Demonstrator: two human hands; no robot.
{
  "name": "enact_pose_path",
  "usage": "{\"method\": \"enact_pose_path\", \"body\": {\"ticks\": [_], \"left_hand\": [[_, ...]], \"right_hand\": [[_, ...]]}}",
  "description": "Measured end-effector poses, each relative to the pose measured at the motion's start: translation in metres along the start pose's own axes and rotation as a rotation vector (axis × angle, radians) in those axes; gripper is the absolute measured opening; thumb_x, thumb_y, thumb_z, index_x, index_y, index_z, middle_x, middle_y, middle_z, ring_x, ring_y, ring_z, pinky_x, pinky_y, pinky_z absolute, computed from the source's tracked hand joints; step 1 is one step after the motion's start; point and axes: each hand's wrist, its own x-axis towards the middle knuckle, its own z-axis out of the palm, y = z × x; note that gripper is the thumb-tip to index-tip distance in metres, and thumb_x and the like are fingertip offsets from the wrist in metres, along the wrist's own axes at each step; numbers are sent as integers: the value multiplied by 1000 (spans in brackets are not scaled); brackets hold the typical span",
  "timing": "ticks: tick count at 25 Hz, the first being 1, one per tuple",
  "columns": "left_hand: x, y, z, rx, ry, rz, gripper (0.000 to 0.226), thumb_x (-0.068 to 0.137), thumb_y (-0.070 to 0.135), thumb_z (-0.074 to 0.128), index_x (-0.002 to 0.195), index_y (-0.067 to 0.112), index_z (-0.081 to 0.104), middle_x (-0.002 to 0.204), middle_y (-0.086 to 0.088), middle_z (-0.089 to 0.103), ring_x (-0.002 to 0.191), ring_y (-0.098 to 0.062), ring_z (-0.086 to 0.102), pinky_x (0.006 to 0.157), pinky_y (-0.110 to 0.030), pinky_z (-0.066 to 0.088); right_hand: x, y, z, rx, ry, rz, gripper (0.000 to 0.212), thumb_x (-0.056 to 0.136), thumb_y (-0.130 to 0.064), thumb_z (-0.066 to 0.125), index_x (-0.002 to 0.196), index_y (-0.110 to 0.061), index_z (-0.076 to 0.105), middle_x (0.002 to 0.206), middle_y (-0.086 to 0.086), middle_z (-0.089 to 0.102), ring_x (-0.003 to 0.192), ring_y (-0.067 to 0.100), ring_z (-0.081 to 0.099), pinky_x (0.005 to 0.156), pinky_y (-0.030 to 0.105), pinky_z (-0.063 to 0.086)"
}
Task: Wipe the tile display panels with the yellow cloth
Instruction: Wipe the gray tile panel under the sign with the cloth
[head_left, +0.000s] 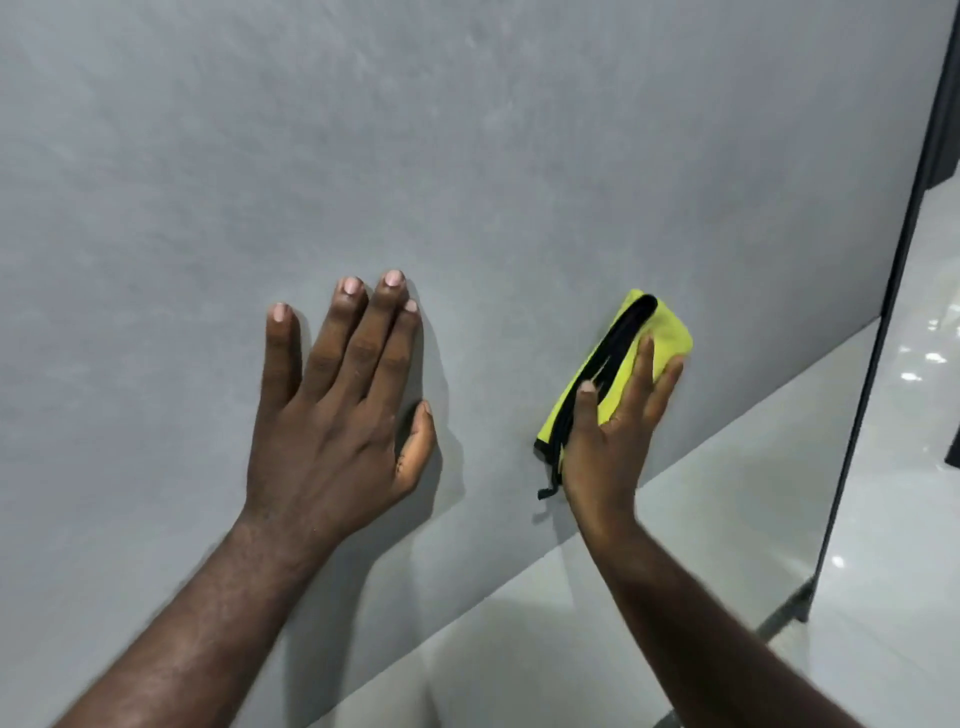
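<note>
On the panel, low and to the right:

1. Right grip (608, 441). Released: my fingers are straight and laid over the cloth, pressing it flat to the surface. None of them curls round it. My thumb rests along the black hem, and the fingertips stop short of the cloth's upper end. The forearm enters from the lower right corner of the view.

2. Cloth (662, 327). Yellow, folded to a narrow oblong and slanted up to the right. It lies against the grey panel, under my right palm and near the panel's lower edge. The black hem (623, 332) runs its length on the left side. A short black tail hangs from the bottom corner, just beside my wrist.

3. Left grip (337, 415). Released and holding nothing. The palm lies flat on the panel with fingers straight and pointing up. The little finger is spread apart from the rest and the thumb is out to the right. It sits left of the cloth, apart from it, with bare panel between.

4. Panel (467, 156). Matt grey tile face with faint cloudy mottling, filling most of the view. Both grips cast soft shadows on it.

5. Floor (727, 519). Pale and glossy, below the panel's slanting lower edge. Bright light spots show at far right.

6. Frame (930, 140). Dark and thin, running down the right side.
</note>
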Motion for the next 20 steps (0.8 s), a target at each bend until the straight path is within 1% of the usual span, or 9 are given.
{"method": "enact_pose_path", "body": {"ticks": [4, 5, 7, 9, 12, 13, 16, 17, 20], "left_hand": [[-21, 29, 16, 7, -65, 91, 78, 104, 40, 57, 170, 7, 31, 177, -13, 27, 165, -34, 23, 132, -62, 14], [-26, 31, 18, 24, -61, 94, 78, 104, 40, 58, 169, 6, 32, 177, -13, 29, 165, -34, 25, 132, -61, 13], [-33, 34, 22, 63, -47, 109, 78, 103, 39, 61, 168, 5, 35, 175, -14, 33, 163, -35, 28, 132, -62, 12], [-37, 38, 25, 79, -33, 114, 77, 102, 37, 63, 167, 4, 38, 173, -16, 35, 161, -37, 31, 130, -64, 13], [-40, 40, 27, 76, -32, 105, 76, 100, 36, 63, 166, 4, 39, 172, -17, 37, 159, -39, 33, 127, -68, 19], [-40, 41, 28, 79, -30, 106, 76, 100, 35, 63, 166, 4, 40, 171, -18, 38, 159, -40, 34, 125, -70, 23], [-42, 43, 28, 97, -22, 112, 76, 101, 36, 61, 166, 4, 39, 171, -18, 37, 158, -41, 36, 122, -72, 28], [-43, 43, 28, 98, -22, 110, 76, 101, 35, 60, 166, 3, 38, 172, -18, 37, 158, -41, 36, 122, -72, 28], [-44, 41, 30, 86, -26, 102, 74, 102, 32, 59, 167, 3, 38, 173, -18, 35, 160, -41, 31, 124, -71, 24]], "right_hand": [[-61, 57, -17, -46, -259, -290, 75, 103, -15, 68, 166, -31, 31, 178, 7, 2, 165, 23, 9, 131, 36, 21], [-74, 74, -18, -54, -231, -208, 77, 103, -22, 66, 165, -42, 26, 178, 5, 6, 165, 20, 12, 131, 37, 22], [-94, 97, -21, -11, -89, 266, 79, 100, -37, 59, 158, -62, 11, 177, -3, 15, 161, 7, 16, 130, 45, 24], [-113, 94, -18, -23, -67, 400, 78, 99, -35, 59, 160, -49, 13, 175, -2, 21, 159, 4, 19, 129, 44, 25], [-130, 92, -17, -30, -154, 57, 75, 98, -20, 67, 163, -15, 31, 168, 11, 28, 159, 18, 24, 127, 32, 27], [-127, 106, -16, -77, -126, 64, 73, 99, -20, 66, 163, -12, 32, 166, 11, 30, 157, 17, 27, 127, 33, 28], [-119, 133, -13, -39, 61, 737, 72, 107, -25, 58, 169, -22, 22, 156, 12, 41, 145, 25, 44, 121, 43, 38], [-124, 128, -14, -28, 50, 789, 74, 107, -26, 60, 169, -24, 20, 155, 9, 41, 144, 26, 46, 119, 39, 38], [-144, 92, -14, 32, -86, 345, 78, 99, -31, 68, 165, -31, 25, 148, -15, 38, 144, 10, 40, 116, 26, 38]]}}
